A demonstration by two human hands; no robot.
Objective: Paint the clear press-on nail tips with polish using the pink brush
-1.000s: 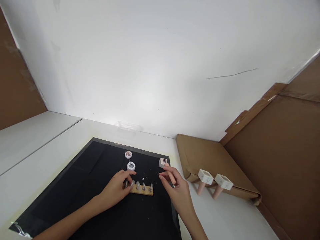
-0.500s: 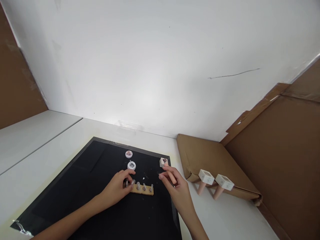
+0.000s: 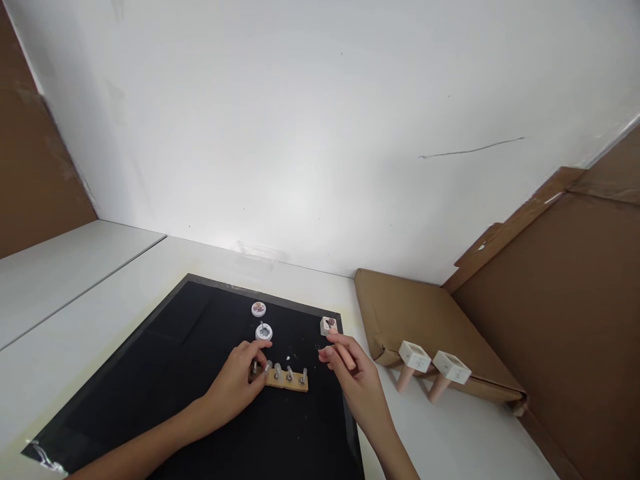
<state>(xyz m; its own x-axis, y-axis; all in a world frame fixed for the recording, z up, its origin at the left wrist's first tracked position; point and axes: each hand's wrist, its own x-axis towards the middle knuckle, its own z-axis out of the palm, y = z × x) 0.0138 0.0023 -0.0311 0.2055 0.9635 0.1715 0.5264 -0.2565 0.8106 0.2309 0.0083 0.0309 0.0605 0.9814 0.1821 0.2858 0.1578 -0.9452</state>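
My left hand (image 3: pixel 241 373) is closed at the left end of a narrow wooden strip (image 3: pixel 286 381) bearing a row of several clear upright pegs with metal bits at their bases. Its fingers hide part of that end. My right hand (image 3: pixel 357 377) is closed around a peach-coloured cylindrical handle (image 3: pixel 345 355), tilted up and left, thumb and index finger near each other. Just beyond the fingertips is a white square block (image 3: pixel 327 325) with a dark picture; I cannot tell whether it joins the handle. An open white round container (image 3: pixel 263 332) stands beyond my left fingers.
Behind the container lies a white round lid (image 3: pixel 259 309) with a printed picture. All this is on a black mat (image 3: pixel 165 373). To the right, two white square-headed pieces (image 3: pixel 415 357) with peach handles lean at a flat cardboard box (image 3: pixel 430 313). A white wall rises behind.
Both hands stay nearly in place. The fingers of my right hand shift slightly around the handle, and the whole view drifts a little.
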